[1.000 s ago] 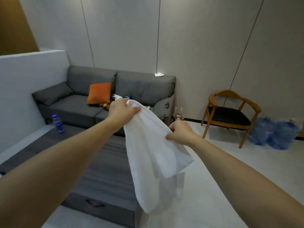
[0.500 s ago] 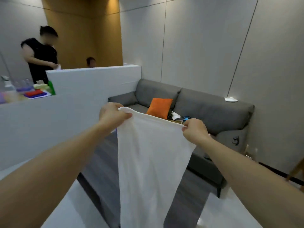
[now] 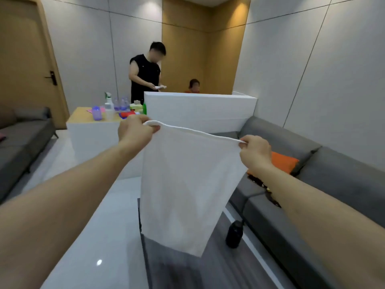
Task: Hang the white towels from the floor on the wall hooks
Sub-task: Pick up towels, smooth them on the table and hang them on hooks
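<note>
Towel [image 3: 187, 184] pinched at top corners by left hand [image 3: 134, 132] and right hand [image 3: 255, 152]; no hooks in view, and a loosened grip would drop it toward the bottle [image 3: 234, 236] at 5 o'clock.

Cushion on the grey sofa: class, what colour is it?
Orange. The square fabric cushion shows best in the head view, partly behind the right forearm.
</note>
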The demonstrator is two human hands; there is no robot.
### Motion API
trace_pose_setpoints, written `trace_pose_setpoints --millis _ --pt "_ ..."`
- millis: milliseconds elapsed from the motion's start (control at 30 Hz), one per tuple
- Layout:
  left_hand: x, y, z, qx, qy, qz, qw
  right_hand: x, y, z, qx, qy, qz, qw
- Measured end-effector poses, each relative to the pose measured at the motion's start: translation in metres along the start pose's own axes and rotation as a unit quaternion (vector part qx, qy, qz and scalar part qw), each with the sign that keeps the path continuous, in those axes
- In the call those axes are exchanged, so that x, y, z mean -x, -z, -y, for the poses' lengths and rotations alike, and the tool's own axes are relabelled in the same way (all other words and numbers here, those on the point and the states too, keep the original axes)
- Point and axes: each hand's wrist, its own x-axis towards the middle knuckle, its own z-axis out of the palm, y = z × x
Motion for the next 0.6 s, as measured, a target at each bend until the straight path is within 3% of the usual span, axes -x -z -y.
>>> trace_pose_setpoints --millis 133,300,600 --pt "-0.009 -0.01 -0.006 -0.023 0.003 -0.025 0.999 -0.028 -0.019 -0.012 -0.037 0.037 -0.017 0.998" --pt "0.033 -0.05 0.007 -0.079 0.037 0.01 0.996 -0.014 -0.064 -0.077 -0.054 0.067 0.075 0.993" --pt "0.216 -0.149 0.038 -0.14 0.216 0.054 0.965 0.084 -0.132 -0.229 -0.02 0.078 0.281 0.956"
